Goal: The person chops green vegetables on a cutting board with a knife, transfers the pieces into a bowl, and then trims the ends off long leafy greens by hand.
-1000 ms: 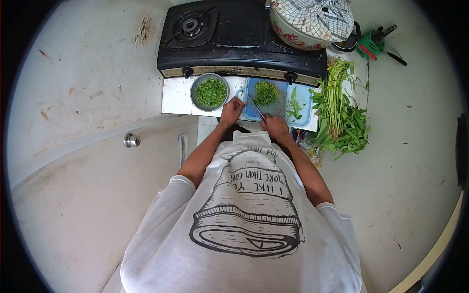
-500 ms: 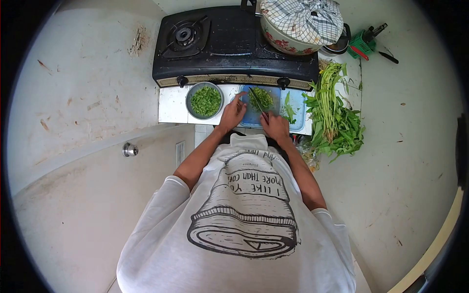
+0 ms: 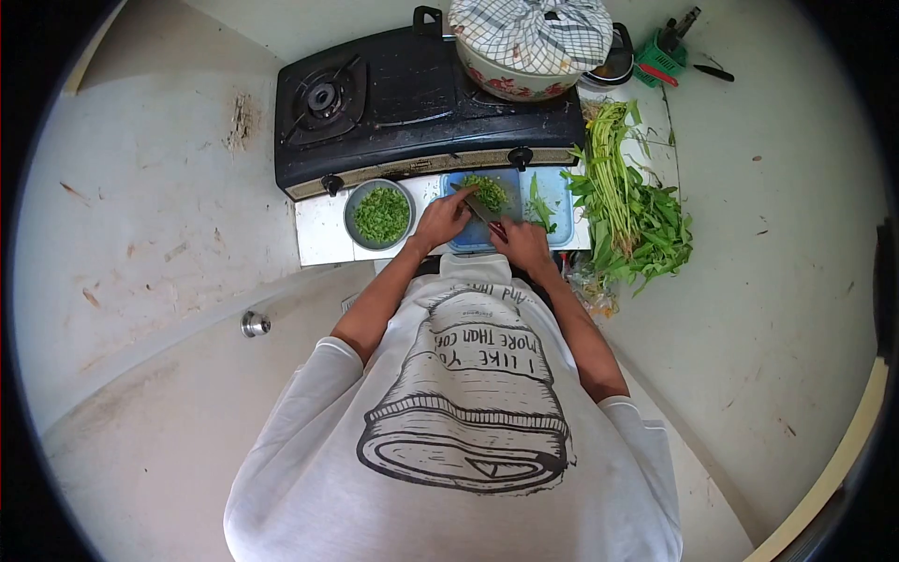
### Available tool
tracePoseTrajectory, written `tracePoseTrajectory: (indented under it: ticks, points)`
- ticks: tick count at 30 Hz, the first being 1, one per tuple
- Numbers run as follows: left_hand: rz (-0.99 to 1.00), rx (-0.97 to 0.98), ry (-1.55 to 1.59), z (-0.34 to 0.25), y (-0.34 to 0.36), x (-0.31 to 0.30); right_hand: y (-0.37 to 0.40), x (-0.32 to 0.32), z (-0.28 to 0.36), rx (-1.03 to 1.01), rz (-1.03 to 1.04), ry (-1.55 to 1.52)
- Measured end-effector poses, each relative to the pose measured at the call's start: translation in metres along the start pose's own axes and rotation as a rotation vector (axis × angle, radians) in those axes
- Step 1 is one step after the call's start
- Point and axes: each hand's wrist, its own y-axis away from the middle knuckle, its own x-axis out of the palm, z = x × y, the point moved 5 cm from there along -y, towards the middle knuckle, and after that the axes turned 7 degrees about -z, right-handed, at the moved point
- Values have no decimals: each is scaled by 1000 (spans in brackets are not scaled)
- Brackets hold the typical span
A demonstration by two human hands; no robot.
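My right hand (image 3: 523,245) is wrapped round the dark red handle of a knife (image 3: 483,210), whose blade points up and left over a blue tray (image 3: 465,238). At the blade's tip end is my left hand (image 3: 444,221), its index finger stretched out to the blade and the other fingers curled. Chopped greens (image 3: 487,191) lie on the tray just beyond the blade. To the left stands a grey bowl (image 3: 350,221) of finely chopped greens (image 3: 382,214). A few uncut leaves (image 3: 540,204) rest in the tray's right part.
A black two-burner stove (image 3: 403,122) runs behind the tray, bearing a large pot (image 3: 513,82) with a checked cloth on top. Long-stemmed leafy greens (image 3: 646,220) lie at the right. Farther back are a green basket (image 3: 660,64) with utensils and a black-handled knife (image 3: 714,72).
The view has turned and shifted slightly. The knife blade now lies more slanted and shows its flat side, with my left index finger against it near the tip.
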Motion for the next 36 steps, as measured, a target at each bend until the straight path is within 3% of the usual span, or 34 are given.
tracePoseTrajectory:
  ticks: [8, 11, 14, 24, 27, 31, 34, 36]
  points:
    - [70, 61, -35, -7, -5, -16, 7, -1, -14, 28, -70, -101]
    - [46, 16, -25, 3, -13, -15, 16, -3, -19, 63, -10, -110]
    - [10, -48, 35, -5, -19, -18, 30, -7, -30, 87, -92, -201]
    - [172, 175, 65, -61, -44, 36, 128, -29, -105, 613, -437, -369]
    - [171, 404, -27, -73, -59, 65, 160, -22, -118, 777, -431, -511]
    - [310, 300, -246, -82, -69, 101, 189, -23, -115, 845, -468, -503]
    - [347, 224, -337, -83, -77, 118, 201, -21, -107, 765, -504, -360]
    - [349, 219, -340, -79, -84, 125, 208, -18, -103, 849, -519, -485]
